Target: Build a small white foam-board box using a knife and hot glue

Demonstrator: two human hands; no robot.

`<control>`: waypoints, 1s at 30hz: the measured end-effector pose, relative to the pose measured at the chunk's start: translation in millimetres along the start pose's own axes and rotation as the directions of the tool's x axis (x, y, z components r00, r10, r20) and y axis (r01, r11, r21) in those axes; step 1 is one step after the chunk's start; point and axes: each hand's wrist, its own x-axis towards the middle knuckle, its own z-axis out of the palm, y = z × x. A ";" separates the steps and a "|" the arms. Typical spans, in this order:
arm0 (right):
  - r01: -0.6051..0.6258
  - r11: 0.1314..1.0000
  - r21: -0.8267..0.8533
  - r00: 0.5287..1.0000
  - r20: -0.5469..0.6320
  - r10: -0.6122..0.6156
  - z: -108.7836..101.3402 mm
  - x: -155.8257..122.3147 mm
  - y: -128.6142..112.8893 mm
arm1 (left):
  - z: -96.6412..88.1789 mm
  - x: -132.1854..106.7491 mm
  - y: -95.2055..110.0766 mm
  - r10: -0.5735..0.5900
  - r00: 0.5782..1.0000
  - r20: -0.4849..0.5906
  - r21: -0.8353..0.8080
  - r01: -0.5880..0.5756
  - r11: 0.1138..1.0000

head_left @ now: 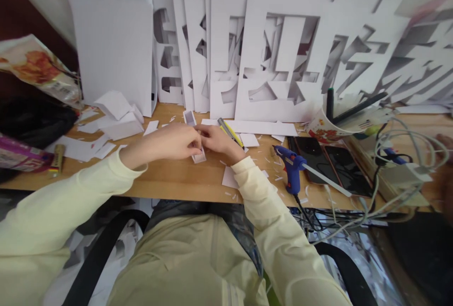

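Both my hands meet over a long, narrow white foam-board channel piece lying on the wooden desk. My left hand is closed, its fingers pinching the near end of the piece. My right hand is closed too, pressing on the same piece from the right side. A utility knife with a yellow body lies just right of my right hand. Both sleeves are pale yellow.
White cut-out foam boards lean along the back. A blue glue gun stands right of my hands, beside two phones, a paper cup with pens and tangled cables. Paper scraps and snack bags lie left.
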 end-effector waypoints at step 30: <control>-0.134 0.991 -0.023 0.990 -0.037 0.133 2.9 -2.3 -7.2 | 116.8 -23.3 3.7 -0.361 0.733 -0.576 -0.595 -0.073 0.800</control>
